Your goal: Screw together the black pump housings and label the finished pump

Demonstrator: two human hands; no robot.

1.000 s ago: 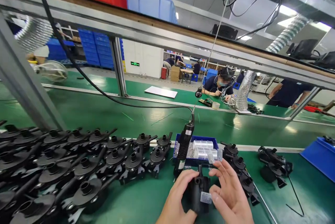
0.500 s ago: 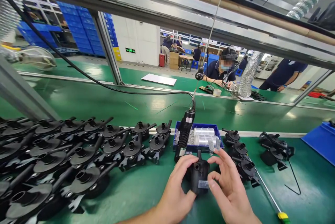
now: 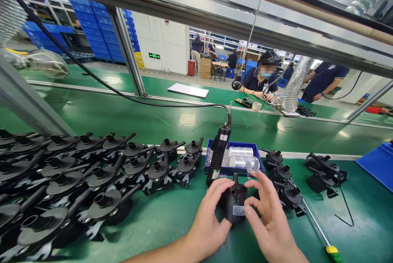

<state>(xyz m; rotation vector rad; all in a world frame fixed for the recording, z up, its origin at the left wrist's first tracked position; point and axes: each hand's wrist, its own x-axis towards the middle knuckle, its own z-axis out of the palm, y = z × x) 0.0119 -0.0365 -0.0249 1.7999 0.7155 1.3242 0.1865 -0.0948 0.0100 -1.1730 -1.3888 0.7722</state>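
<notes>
A black cylindrical pump (image 3: 236, 196) with a white printed label (image 3: 238, 210) sits on the green bench in front of me. My left hand (image 3: 211, 214) grips its left side, fingertips on top and thumb low down. Beside the pump's right side, my right hand (image 3: 265, 209) has its fingers bent, with the thumb close to the label's edge. Small clear stickers (image 3: 252, 166) stand up at its index and middle fingertips. Whether the right thumb touches the pump, I cannot tell.
Many black pumps (image 3: 104, 207) stand in rows at left; several more (image 3: 288, 193) stand at right, near a yellow-handled screwdriver (image 3: 333, 252). A hanging electric screwdriver (image 3: 218, 150) is in front of a blue bin (image 3: 233, 144) with clear rolls (image 3: 242, 160). A co-worker (image 3: 260, 76) sits opposite.
The view has shifted slightly, so the bench items appear a little farther right. Both hands keep nearly the same pose around the pump, and the clear stickers remain at my right fingertips.
</notes>
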